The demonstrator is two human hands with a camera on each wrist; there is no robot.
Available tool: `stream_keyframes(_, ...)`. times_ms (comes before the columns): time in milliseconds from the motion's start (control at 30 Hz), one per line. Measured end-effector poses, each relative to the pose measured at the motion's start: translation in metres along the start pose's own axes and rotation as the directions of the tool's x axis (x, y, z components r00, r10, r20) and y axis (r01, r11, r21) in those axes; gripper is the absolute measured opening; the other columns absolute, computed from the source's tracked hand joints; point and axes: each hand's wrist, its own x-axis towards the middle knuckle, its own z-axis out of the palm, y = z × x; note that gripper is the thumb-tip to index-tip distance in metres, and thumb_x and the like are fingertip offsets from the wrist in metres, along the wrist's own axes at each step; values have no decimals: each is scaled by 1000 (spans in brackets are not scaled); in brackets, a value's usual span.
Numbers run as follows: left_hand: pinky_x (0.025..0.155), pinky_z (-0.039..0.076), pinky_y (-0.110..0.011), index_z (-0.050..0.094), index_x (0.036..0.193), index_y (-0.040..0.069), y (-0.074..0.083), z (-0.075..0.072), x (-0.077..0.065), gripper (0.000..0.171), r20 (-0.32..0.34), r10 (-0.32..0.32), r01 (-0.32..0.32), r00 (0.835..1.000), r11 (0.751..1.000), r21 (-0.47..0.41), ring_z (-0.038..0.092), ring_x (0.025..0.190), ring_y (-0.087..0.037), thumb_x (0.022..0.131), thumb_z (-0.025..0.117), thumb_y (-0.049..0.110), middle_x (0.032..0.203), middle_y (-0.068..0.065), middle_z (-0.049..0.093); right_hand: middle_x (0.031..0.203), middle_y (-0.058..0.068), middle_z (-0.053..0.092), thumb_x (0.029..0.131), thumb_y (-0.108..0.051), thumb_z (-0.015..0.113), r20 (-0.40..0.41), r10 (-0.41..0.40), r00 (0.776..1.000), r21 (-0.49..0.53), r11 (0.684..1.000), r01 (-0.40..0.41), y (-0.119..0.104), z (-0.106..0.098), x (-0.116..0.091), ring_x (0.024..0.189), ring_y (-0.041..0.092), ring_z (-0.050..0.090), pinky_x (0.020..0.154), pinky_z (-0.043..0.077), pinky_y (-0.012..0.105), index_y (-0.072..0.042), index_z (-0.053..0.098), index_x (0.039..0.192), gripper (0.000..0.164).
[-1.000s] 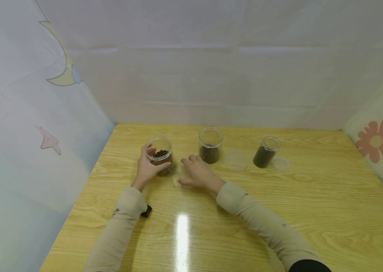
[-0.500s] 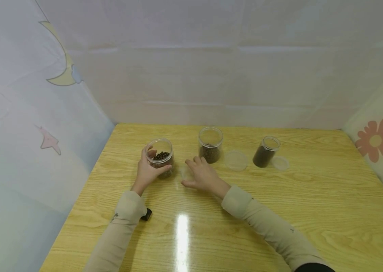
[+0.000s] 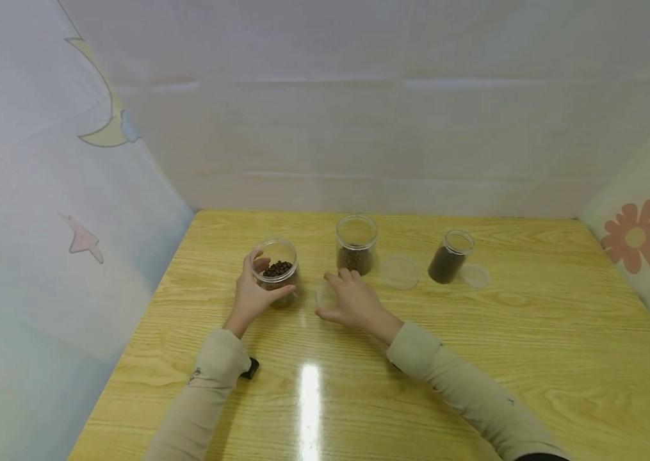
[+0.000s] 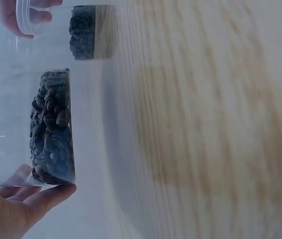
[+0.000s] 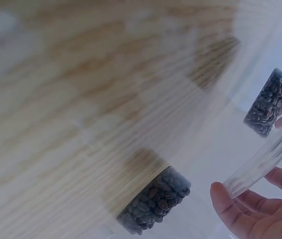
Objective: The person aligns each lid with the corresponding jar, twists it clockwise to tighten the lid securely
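Observation:
In the head view my left hand (image 3: 248,299) grips a clear round jar (image 3: 287,282) part-filled with coffee beans (image 3: 277,269), thumb on the near side. The left wrist view shows a gap between the jar's base (image 4: 71,129) and the table; the jar has no lid on. To its right, my right hand (image 3: 359,306) holds a clear round lid (image 3: 326,296) by its rim. Thumb and fingers curl round the lid's edge (image 5: 260,167) in the right wrist view. A second open jar (image 3: 356,253) with coffee beans stands just behind the right hand.
A narrower open jar (image 3: 448,259) with dark contents stands further right. Two clear lids lie flat: a larger lid (image 3: 400,273) beside the middle jar and a smaller lid (image 3: 475,276) beside the narrow jar. Printed cloth walls (image 3: 325,153) border the wooden table (image 3: 463,371).
My left hand and its jar have moved slightly right and towards me. My right hand has shifted right with the lid. The other jars and lids stay in place.

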Motion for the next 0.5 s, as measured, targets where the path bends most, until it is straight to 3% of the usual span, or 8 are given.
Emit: stream_keyframes(500,105,29,-48,19,142,7,5,9,-6,99,23,31,-31,999,999,-25,34,127,-30,68,83,18,136,-21,36,117,18,51,76,-57,64,-30,28,999,29,999,-27,2,-4,-15,101,32,53,68,53,41,-6,50,129,75)
